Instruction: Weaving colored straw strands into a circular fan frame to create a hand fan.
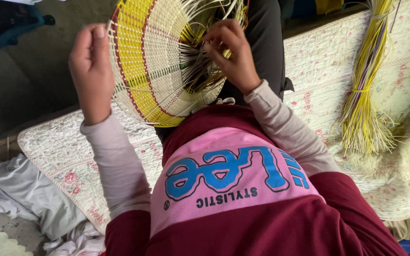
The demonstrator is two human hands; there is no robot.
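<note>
Head view looks down on a half-woven basket (pixel 160 61), yellow and white with dark red bands, held tilted over the person's lap. Left hand (pixel 90 66) grips its outer rim; right hand (pixel 231 52) pinches loose strands (pixel 200 71) inside it. Farther right, a bundle of yellow and white strips (pixel 364 95) lies near the quilted floral mat's (pixel 319 61) far edge.

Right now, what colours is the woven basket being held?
The woven basket has yellow and cream bands with thin dark red lines, seen best in the head view.
</note>
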